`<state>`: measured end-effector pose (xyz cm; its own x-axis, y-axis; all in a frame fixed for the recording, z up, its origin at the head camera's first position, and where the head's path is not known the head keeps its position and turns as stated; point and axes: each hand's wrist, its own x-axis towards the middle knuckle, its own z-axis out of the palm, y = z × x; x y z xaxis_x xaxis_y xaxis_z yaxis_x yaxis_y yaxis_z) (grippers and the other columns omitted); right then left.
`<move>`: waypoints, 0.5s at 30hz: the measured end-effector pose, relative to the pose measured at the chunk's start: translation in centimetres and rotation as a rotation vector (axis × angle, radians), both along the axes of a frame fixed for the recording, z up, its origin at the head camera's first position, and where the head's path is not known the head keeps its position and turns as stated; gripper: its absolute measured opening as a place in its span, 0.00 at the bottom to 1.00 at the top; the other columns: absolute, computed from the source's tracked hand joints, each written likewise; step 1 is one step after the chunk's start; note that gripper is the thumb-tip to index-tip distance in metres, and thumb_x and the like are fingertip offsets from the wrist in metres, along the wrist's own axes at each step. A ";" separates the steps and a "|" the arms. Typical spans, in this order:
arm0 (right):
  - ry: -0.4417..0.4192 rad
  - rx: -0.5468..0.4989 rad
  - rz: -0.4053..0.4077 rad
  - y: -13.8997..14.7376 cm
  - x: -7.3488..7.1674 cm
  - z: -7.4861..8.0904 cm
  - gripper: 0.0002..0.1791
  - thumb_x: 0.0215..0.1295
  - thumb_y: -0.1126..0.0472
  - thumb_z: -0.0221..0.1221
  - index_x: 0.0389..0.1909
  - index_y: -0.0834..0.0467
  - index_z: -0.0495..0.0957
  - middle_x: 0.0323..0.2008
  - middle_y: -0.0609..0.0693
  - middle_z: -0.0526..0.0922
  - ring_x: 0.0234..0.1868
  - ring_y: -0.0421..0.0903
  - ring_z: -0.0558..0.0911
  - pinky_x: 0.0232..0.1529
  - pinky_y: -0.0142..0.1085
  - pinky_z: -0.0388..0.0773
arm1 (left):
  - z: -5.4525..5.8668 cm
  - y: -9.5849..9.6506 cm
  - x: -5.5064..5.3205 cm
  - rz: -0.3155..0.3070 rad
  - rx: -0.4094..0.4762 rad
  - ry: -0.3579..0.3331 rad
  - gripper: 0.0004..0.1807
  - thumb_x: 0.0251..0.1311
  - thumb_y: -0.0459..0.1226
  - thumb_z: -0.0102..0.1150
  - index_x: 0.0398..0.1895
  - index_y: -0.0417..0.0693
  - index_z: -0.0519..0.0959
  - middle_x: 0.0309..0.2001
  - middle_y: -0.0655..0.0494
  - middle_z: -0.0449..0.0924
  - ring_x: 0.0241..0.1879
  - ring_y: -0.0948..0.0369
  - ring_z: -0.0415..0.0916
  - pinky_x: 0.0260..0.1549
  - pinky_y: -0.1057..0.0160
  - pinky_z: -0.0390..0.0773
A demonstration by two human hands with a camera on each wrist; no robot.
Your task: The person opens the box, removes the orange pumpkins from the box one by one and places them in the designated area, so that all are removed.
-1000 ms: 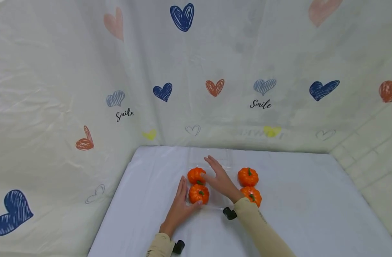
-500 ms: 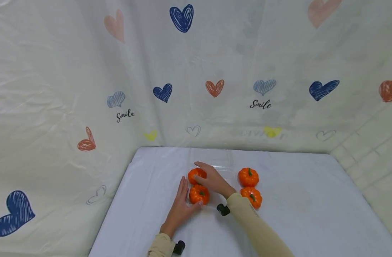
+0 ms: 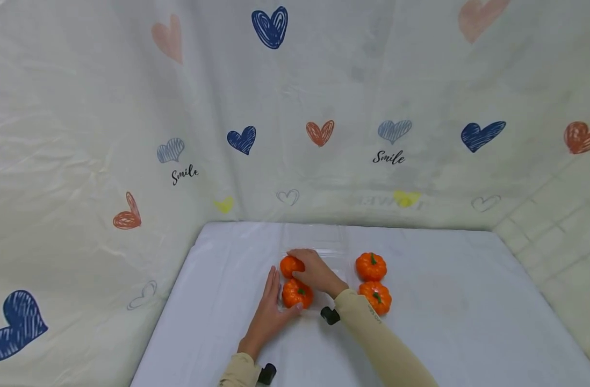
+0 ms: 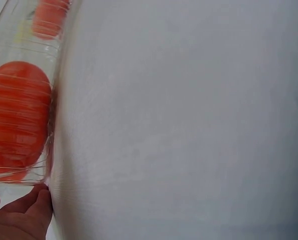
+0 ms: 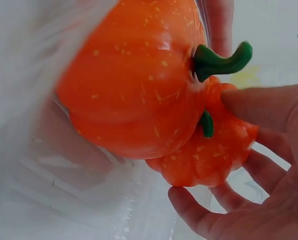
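Note:
A clear plastic box (image 3: 337, 264) stands on the table with two orange toy pumpkins inside, along its left side. My right hand (image 3: 319, 273) grips the far pumpkin (image 3: 290, 266), thumb on one side and fingers around the other, as the right wrist view shows. The near pumpkin (image 5: 133, 85), with a curved green stem, sits right beside it. My left hand (image 3: 267, 317) rests against the box from outside, its fingers straight along the left wall and its thumb at the front. Through the ribbed wall, the left wrist view shows a pumpkin (image 4: 18, 117).
Right of the box, two more pumpkins sit one behind the other, a far one (image 3: 371, 266) and a near one (image 3: 375, 297). A white cloth covers the table (image 3: 450, 317). A heart-printed curtain (image 3: 353, 80) hangs behind it. The box's clear lid (image 3: 314, 235) lies toward the back.
My right hand has moved left and down onto the far pumpkin, and its fingers have closed around it. The left hand stays where it was against the box.

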<state>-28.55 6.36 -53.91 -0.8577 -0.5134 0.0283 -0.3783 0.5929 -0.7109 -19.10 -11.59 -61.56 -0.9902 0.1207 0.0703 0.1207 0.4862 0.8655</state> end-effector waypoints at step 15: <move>-0.015 -0.086 -0.080 0.9 -0.1 0.7 0.28 0.73 0.64 0.69 0.72 0.58 0.77 0.70 0.54 0.79 0.70 0.57 0.76 0.71 0.57 0.73 | 0.0 -0.1 -0.2 0.001 -0.013 -0.020 0.64 0.62 0.65 0.70 0.89 0.47 0.45 0.88 0.62 0.33 0.81 0.49 0.58 0.73 0.46 0.65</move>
<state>-28.67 7.25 -53.21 -0.8963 -0.4399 0.0562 -0.3215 0.5574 -0.7654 -19.31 -11.70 -61.51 -0.9914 0.1209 0.0494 0.1035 0.4971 0.8615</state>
